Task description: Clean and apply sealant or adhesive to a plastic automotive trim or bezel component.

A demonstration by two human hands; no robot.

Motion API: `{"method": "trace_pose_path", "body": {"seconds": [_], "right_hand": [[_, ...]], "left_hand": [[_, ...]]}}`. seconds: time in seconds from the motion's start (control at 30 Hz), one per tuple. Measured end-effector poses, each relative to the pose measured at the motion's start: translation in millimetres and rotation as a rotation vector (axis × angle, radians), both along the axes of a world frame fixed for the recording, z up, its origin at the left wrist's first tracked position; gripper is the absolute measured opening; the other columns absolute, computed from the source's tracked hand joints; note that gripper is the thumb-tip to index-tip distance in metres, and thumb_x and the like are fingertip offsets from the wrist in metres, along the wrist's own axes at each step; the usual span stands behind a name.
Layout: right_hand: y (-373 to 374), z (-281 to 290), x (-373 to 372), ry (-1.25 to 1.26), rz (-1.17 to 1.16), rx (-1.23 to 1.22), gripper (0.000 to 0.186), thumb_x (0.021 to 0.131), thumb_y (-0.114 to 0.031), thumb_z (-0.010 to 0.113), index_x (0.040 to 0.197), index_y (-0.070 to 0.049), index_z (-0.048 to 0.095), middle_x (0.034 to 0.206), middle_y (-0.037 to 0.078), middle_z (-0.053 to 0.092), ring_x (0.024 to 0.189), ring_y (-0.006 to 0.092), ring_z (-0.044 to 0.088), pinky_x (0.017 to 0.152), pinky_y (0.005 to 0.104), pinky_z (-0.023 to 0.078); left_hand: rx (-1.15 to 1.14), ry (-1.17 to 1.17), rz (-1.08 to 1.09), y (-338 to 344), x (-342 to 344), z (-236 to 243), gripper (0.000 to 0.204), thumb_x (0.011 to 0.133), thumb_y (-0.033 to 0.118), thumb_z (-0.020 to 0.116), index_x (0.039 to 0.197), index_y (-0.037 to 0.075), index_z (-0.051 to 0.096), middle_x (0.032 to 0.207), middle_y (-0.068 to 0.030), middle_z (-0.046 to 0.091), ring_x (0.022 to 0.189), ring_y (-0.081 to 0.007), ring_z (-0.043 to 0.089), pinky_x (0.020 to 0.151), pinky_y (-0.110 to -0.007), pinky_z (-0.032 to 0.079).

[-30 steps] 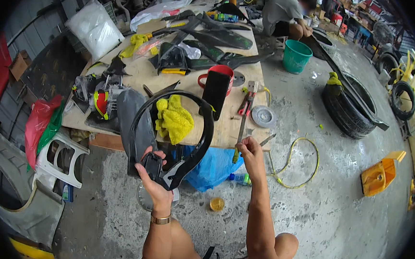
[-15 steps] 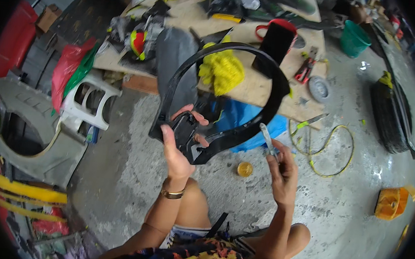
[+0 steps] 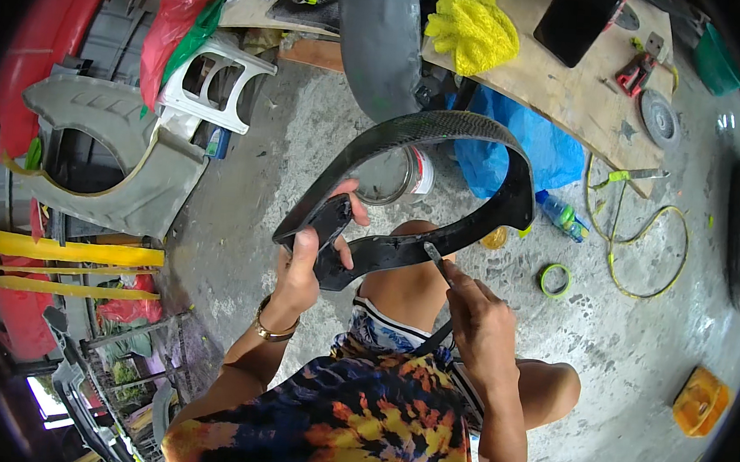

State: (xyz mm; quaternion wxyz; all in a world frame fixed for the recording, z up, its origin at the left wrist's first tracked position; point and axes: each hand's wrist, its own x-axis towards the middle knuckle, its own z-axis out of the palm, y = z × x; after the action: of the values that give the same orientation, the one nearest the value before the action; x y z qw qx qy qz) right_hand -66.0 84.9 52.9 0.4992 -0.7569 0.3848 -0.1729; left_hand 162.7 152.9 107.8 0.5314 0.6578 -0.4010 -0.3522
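Observation:
A black ring-shaped trim piece [image 3: 416,124] with a woven, carbon-like outer surface is held up in front of me, tilted. My left hand [image 3: 300,267] grips its left end, thumb on the near face and fingers behind and through the opening. My right hand [image 3: 485,325] pinches a small narrow scraper-like blade [image 3: 434,253]. The blade's tip meets the inner face of the ring's lower band. Most of its handle is hidden inside the fist. Behind the ring, on the floor, stands a can [image 3: 421,170] with a pale label, partly covered by the ring.
A wooden table [image 3: 559,98] holds a yellow cloth [image 3: 472,28], a phone [image 3: 578,22] and a red-handled cutter [image 3: 634,73]. A blue plastic bag [image 3: 513,147], bottle [image 3: 562,216], green tape roll [image 3: 554,280] and yellow cord [image 3: 612,265] lie rightward. Grey panels [image 3: 167,187] lean at left.
My view has tipped downward. The ring has turned so its woven outer side shows. My right hand has brought the blade from beside the ring onto its inner band.

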Motion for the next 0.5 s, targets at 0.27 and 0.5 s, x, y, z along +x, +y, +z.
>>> {"method": "trace_pose_path", "body": {"seconds": [0.27,0.5], "right_hand": [[-5.2,-18.2,-0.8,0.058,0.008,-0.011,0.035,0.090,-0.008,0.058,0.124,-0.012,0.062,0.082,0.015,0.065,0.068,0.0366,0.064,0.062,0.0453,0.051],[-10.0,-25.8,1.7,0.026,0.008,0.038,0.037,0.087,-0.006,0.059,0.123,-0.013,0.064,0.082,0.014,0.065,0.070,0.0351,0.064,0.063,0.0438,0.051]], "left_hand": [[0.050,-0.075,-0.088,-8.0,-11.4,-5.0,0.080,0.093,0.067,0.039,0.134,-0.001,0.049,0.107,-0.0109,0.059,0.085,-0.0128,0.058,0.056,-0.023,0.048],[0.037,-0.023,-0.063,-13.4,-6.1,-9.0,0.077,0.095,0.063,0.039,0.134,-0.002,0.050,0.106,-0.0106,0.060,0.082,-0.0122,0.059,0.055,-0.023,0.047]]}}
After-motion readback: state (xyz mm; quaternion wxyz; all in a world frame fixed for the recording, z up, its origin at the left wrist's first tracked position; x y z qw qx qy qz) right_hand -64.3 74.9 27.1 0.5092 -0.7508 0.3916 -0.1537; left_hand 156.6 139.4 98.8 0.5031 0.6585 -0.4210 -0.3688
